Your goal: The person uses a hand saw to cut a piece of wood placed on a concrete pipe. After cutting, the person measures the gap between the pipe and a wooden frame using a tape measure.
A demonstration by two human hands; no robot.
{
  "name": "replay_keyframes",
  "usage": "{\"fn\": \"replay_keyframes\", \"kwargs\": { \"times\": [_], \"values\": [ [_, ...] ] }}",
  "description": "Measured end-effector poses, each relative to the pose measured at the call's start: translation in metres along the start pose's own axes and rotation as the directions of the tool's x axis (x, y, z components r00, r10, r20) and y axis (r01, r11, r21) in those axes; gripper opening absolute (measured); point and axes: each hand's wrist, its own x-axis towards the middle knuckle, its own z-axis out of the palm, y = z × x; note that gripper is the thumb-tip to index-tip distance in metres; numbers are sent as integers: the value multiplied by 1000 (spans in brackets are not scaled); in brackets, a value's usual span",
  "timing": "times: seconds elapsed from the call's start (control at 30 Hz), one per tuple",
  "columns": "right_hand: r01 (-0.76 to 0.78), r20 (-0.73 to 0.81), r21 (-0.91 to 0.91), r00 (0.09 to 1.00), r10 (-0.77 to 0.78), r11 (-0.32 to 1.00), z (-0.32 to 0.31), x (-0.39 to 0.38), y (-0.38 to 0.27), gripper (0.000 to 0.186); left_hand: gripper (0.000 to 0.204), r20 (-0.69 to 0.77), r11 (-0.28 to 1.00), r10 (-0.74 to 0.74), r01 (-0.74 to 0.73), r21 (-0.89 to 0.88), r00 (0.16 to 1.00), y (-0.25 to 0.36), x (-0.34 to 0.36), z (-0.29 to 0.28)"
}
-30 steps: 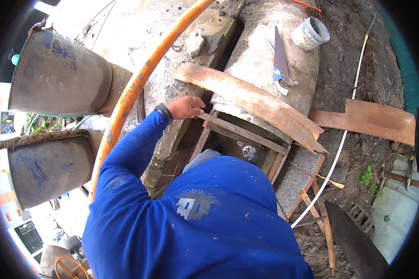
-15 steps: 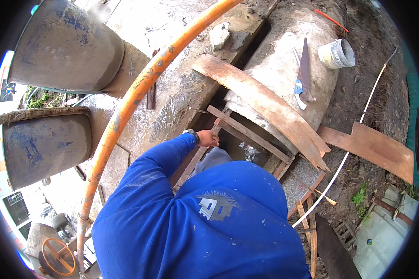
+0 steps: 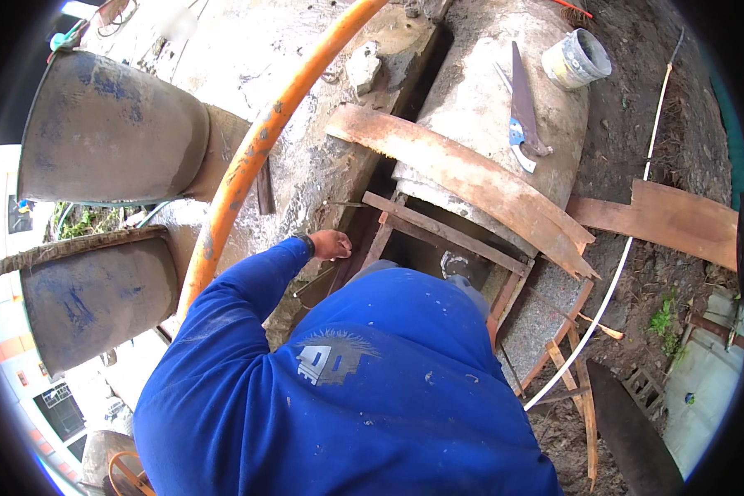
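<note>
Left hand (image 3: 331, 245) hangs in a loose curl, with the fingers bent inward; whether some small thing is between them, one cannot tell. Half a second ago this hand was at the near left bar of the wooden frame (image 3: 446, 234); now it has moved to the left and appears apart from it, so this hand seems to give the frame no support at present. The frame lies just to the right of the hand, over a dark opening, and its near part is hidden by the person's bent body. The right hand is not visible, so its state cannot be told.

Around the hand, the biggest thing is the thick concrete pipe (image 3: 471, 74), beyond it and to the right. Two muddy barrels, one farther (image 3: 112, 128) and one nearer (image 3: 99, 293), are well to the left. Between them and the hand bends an orange pole (image 3: 256, 147). Beyond the hand and to its right, a curved board (image 3: 471, 175) crosses the pipe's near end and limits the space above the frame. Farther, on the pipe, rest a bucket (image 3: 566, 64) and a saw (image 3: 522, 99). Smallest are thin rods, one just beyond the hand (image 3: 345, 204) and one on its near side (image 3: 314, 281); both could catch the fingers or the sleeve.
</note>
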Motion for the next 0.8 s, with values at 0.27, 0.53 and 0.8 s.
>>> {"fn": "replay_keyframes", "kwargs": {
  "times": [0.27, 0.53, 0.8],
  "values": [
    [130, 16, -44, 991, -129, 991, 2, 36, -21, 37, 39, -9, 997, 83, -83, -1, 997, 38, 20, -22],
    [201, 77, -102, 978, -194, 974, -4, 56, -34, 37, 37, -26, 988, 129, -126, 85, 991, 65, 20, -27],
    [264, 115, -127, 961, -250, 956, -7, 65, -47, 37, 37, -35, 990, 106, -102, 96, 994, 66, 21, -24]
  ]
}}
